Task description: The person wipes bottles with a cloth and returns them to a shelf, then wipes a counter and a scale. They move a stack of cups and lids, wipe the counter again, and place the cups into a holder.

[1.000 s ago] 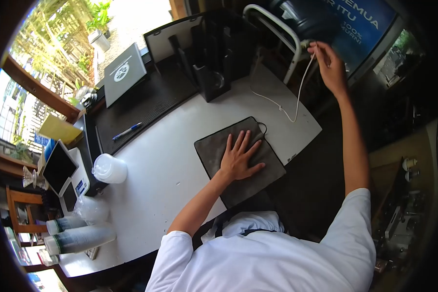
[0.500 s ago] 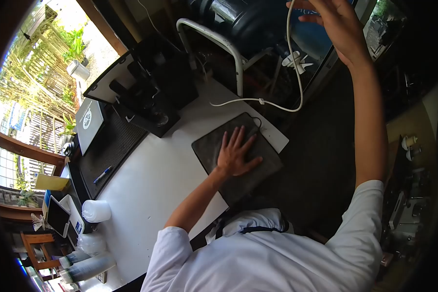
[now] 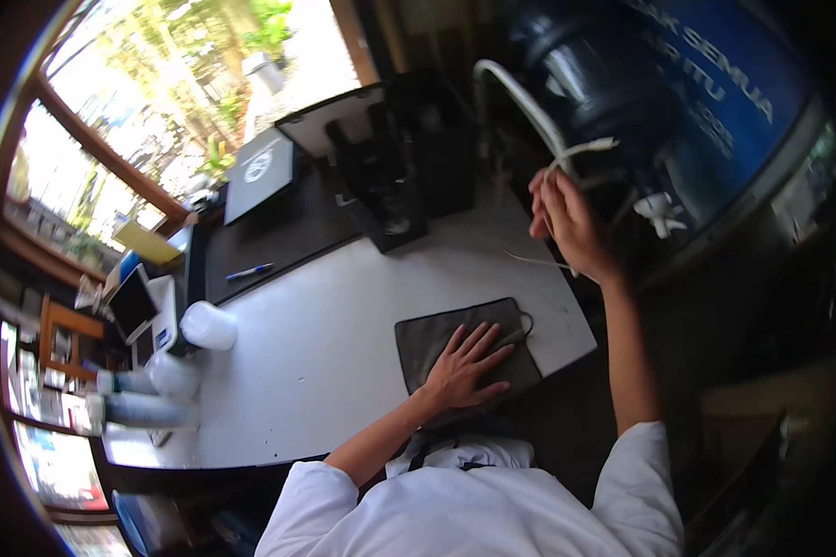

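Observation:
My left hand [image 3: 464, 373] lies flat with its fingers spread on a dark grey fabric pouch [image 3: 422, 345]. The pouch rests near the white table's right front edge, and a small loop sticks out at its upper right corner. Above the table's right end, my right hand [image 3: 571, 223] is raised, its fingers closed around a thin white cable [image 3: 593, 147]. One end of the cable, with a plug, points up and right past the fingers. Another stretch hangs below the hand toward the table edge.
On the white table [image 3: 306, 371] stand a white plastic tub [image 3: 209, 325], a black organizer box [image 3: 381, 195] and a grey logo board [image 3: 260, 172]. A pen [image 3: 250, 272] lies on a dark mat. Beyond are a metal rail [image 3: 525, 97], a large water bottle [image 3: 590, 79] and a white tap [image 3: 658, 215].
My right hand has come down and inward, bringing the cable closer to the table. The view has shifted. My left hand stays flat on the pouch.

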A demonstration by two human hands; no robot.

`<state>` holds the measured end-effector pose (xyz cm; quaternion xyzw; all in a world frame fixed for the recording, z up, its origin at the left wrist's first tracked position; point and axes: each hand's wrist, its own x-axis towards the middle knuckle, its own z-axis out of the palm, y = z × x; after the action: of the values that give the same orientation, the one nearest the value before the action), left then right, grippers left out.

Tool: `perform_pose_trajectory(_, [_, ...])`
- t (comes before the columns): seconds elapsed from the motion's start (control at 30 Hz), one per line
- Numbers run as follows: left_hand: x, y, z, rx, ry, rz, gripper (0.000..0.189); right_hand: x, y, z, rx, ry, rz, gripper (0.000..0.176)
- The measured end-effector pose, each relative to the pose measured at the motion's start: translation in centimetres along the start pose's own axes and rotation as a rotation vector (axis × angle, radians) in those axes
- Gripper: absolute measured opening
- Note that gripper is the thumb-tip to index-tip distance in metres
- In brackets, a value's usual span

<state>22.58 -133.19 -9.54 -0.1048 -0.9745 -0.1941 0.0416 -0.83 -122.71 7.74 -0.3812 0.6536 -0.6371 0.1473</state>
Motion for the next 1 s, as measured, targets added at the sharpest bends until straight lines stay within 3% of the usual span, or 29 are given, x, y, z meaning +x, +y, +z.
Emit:
perform_pose_trajectory(0.07, [-4.9,-3.4,-1.8,0.063,0.061,-0.162,0.069,-0.2,2.9,3.4,-0.069,-0.018,0.056,0.023])
perform_pose_trajectory(0.17, [-12.2,-10.2,-4.9,0.240,0.221,-0.570,0.068,0.1,10.1,6.1,-0.263,0.005,0.288,0.026])
perform_pose_trajectory(0.27, [-17.9,-15.8,-5.4,0.330,0.422,-1.099,0.073,0.8,14.4,7.3,-0.485,0.026,0.498,0.026])
perform_pose_trajectory(0.3, [-18.2,-15.4,-5.1,0.345,0.417,-1.078,0.074,1.5,20.0,6.6,-0.605,0.063,0.405,0.026])
perform_pose_trajectory(0.37, [-16.9,-12.1,-4.5,0.327,0.364,-0.960,0.075,1.8,23.7,7.4,-0.816,0.066,0.325,0.026])
perform_pose_trajectory(0.47, [-16.9,-7.0,-2.8,0.156,0.252,-0.490,0.071,1.3,20.1,9.2,-1.049,-0.008,0.369,0.026])
perform_pose_trajectory(0.53, [-19.7,-7.8,-3.9,0.044,0.226,-0.359,0.070,0.4,16.7,10.9,-1.153,-0.031,0.405,0.025])
perform_pose_trajectory(0.67, [-27.0,-15.1,-7.6,0.264,0.336,-0.855,0.075,-1.9,13.4,13.3,-1.144,0.028,0.372,0.029])
perform_pose_trajectory(0.73, [-27.1,-16.3,-7.3,0.302,0.408,-1.026,0.077,-3.0,13.4,14.1,-1.155,0.012,0.369,0.031])
perform_pose_trajectory(0.8, [-24.8,-15.2,-5.9,0.294,0.396,-0.989,0.076,-3.9,13.8,14.8,-1.127,0.022,0.381,0.034])
perform_pose_trajectory(0.93, [-21.1,-9.7,-3.9,0.144,0.301,-0.576,0.071,-3.7,17.1,14.0,-1.173,0.056,0.219,0.037])
perform_pose_trajectory(0.97, [-21.5,-9.5,-4.0,0.102,0.293,-0.489,0.070,-2.8,21.2,12.0,-1.225,0.057,0.130,0.033])
perform_pose_trajectory(1.0, [-21.8,-9.5,-4.1,0.058,0.289,-0.400,0.070,-1.9,22.1,10.9,-1.116,0.034,0.244,0.032])
